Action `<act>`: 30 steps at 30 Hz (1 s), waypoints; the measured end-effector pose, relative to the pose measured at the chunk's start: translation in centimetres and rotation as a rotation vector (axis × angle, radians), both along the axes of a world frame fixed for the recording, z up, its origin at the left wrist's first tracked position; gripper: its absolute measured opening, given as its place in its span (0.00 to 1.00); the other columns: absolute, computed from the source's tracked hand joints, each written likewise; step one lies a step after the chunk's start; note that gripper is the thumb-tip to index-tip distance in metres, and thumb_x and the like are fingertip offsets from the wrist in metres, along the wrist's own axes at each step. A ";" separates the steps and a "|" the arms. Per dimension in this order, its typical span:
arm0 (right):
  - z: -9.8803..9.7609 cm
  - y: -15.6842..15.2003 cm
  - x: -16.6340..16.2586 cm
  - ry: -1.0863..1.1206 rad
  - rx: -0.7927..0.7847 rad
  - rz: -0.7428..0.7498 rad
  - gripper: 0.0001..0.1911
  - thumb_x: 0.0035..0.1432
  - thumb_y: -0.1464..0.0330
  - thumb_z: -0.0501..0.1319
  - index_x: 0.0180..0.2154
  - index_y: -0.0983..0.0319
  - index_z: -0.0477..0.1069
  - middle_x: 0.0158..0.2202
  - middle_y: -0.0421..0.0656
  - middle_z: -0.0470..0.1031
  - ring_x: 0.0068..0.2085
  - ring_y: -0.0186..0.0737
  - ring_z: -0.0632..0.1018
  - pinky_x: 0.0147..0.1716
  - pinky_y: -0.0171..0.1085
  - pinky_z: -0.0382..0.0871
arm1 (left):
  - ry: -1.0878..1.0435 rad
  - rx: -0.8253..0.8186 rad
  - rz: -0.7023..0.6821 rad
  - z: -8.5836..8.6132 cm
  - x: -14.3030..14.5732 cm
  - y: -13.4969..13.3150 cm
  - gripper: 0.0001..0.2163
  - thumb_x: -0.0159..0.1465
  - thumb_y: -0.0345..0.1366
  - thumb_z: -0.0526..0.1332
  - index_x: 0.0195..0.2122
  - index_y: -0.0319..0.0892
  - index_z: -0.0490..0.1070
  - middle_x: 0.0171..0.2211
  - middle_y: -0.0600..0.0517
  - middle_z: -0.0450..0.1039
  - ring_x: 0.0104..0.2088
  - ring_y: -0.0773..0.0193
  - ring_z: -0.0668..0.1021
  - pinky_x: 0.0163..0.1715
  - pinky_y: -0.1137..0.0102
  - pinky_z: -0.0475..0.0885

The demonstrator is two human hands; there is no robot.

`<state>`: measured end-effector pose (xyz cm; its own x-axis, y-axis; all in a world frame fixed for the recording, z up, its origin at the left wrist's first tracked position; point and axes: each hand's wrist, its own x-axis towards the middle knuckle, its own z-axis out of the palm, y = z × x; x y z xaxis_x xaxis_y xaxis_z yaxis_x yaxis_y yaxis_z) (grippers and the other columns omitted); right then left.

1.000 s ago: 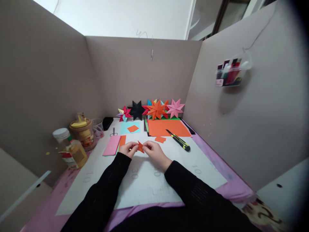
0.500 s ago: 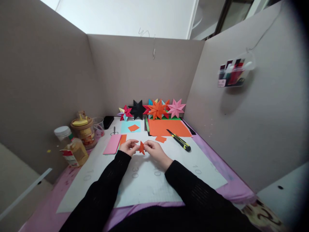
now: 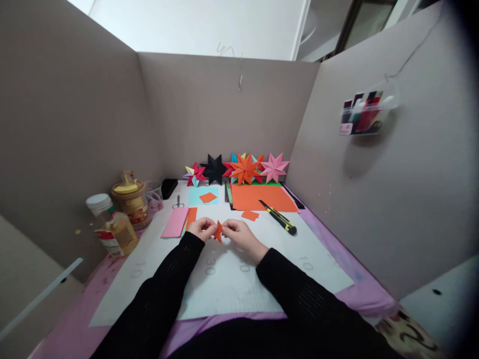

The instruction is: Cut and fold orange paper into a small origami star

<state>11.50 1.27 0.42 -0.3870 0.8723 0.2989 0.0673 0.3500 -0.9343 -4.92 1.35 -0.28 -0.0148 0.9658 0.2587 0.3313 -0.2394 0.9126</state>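
Between my two hands is a small folded orange paper star (image 3: 218,232), held just above the white sheet. My left hand (image 3: 202,229) pinches its left side with thumb and fingertips. From the right, my right hand (image 3: 239,233) pinches the other side, thumb and forefinger together. Just behind the right hand lies a small orange paper piece (image 3: 250,215). Next to the left hand is a stack of cut paper with pink on top (image 3: 175,222) and an orange edge showing. Fingers partly hide the star's outline.
A yellow-black utility knife (image 3: 278,217) lies at right, its tip on orange sheets (image 3: 264,198). Finished paper stars (image 3: 245,169) stand along the back wall. Small scissors (image 3: 178,202), a blue sheet (image 3: 194,196), a glue bottle (image 3: 119,232) and a lidded tub (image 3: 130,202) are at left.
The orange star has turned slightly and looks narrower between my fingers. Both hands keep their pinch at nearly the same place.
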 end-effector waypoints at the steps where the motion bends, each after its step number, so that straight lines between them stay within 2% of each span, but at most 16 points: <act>1: 0.0 0.0 0.0 0.004 -0.004 0.007 0.09 0.52 0.66 0.55 0.25 0.64 0.68 0.23 0.37 0.66 0.27 0.32 0.66 0.28 0.31 0.58 | 0.030 0.050 0.005 -0.1 0.0 0.1 0.09 0.50 0.40 0.60 0.22 0.39 0.68 0.21 0.52 0.70 0.22 0.68 0.72 0.22 0.73 0.67; 4: 0.0 -0.1 0.0 0.007 -0.023 0.031 0.10 0.53 0.65 0.55 0.26 0.64 0.69 0.25 0.38 0.67 0.28 0.32 0.67 0.29 0.32 0.59 | 0.028 0.116 -0.019 -0.5 0.1 0.2 0.08 0.51 0.39 0.60 0.22 0.40 0.65 0.22 0.52 0.70 0.24 0.67 0.72 0.24 0.73 0.67; 7: 0.2 -0.1 0.0 0.006 -0.045 0.040 0.11 0.53 0.64 0.55 0.26 0.64 0.69 0.25 0.39 0.68 0.28 0.33 0.68 0.29 0.32 0.60 | -0.077 0.054 -0.047 -0.6 0.2 0.2 0.09 0.50 0.39 0.61 0.25 0.41 0.62 0.18 0.56 0.68 0.19 0.70 0.70 0.21 0.74 0.63; 11: 0.4 -0.1 0.0 0.019 -0.060 0.043 0.15 0.55 0.61 0.53 0.24 0.64 0.68 0.24 0.40 0.68 0.27 0.33 0.68 0.28 0.32 0.59 | -0.121 0.040 -0.005 -0.2 0.4 0.0 0.11 0.48 0.37 0.63 0.27 0.42 0.60 0.17 0.58 0.68 0.18 0.71 0.70 0.20 0.76 0.60; 16: 0.2 -0.1 0.0 0.010 -0.054 0.014 0.11 0.49 0.62 0.59 0.24 0.64 0.65 0.23 0.37 0.65 0.25 0.31 0.65 0.25 0.31 0.57 | -0.168 -0.005 -0.032 0.2 0.7 -0.4 0.14 0.47 0.39 0.64 0.28 0.42 0.59 0.16 0.59 0.68 0.16 0.72 0.68 0.16 0.77 0.61; 20: -0.1 0.1 -0.1 0.015 -0.085 -0.041 0.11 0.49 0.63 0.58 0.23 0.64 0.63 0.22 0.36 0.63 0.24 0.30 0.63 0.24 0.31 0.56 | -0.213 -0.096 -0.022 0.4 0.8 -0.5 0.14 0.47 0.43 0.63 0.28 0.40 0.63 0.16 0.57 0.68 0.16 0.70 0.70 0.15 0.75 0.65; 23: -0.2 0.4 -0.1 0.026 -0.088 -0.076 0.10 0.48 0.64 0.58 0.22 0.64 0.62 0.21 0.36 0.61 0.24 0.30 0.62 0.23 0.31 0.55 | -0.131 -0.114 0.020 0.4 0.5 -0.4 0.13 0.48 0.44 0.61 0.25 0.38 0.67 0.16 0.54 0.68 0.18 0.68 0.71 0.15 0.75 0.65; 30: 0.4 0.5 0.3 0.021 -0.083 -0.024 0.09 0.48 0.66 0.58 0.22 0.64 0.65 0.21 0.37 0.64 0.24 0.31 0.65 0.24 0.31 0.57 | -0.068 -0.111 0.058 0.6 0.1 -0.3 0.12 0.49 0.44 0.60 0.23 0.38 0.69 0.14 0.56 0.65 0.15 0.71 0.66 0.13 0.76 0.63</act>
<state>11.77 1.73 0.78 -0.3599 0.9036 0.2325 0.0553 0.2694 -0.9614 -4.86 1.05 0.33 -0.0847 0.9855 0.1469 0.2785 -0.1181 0.9531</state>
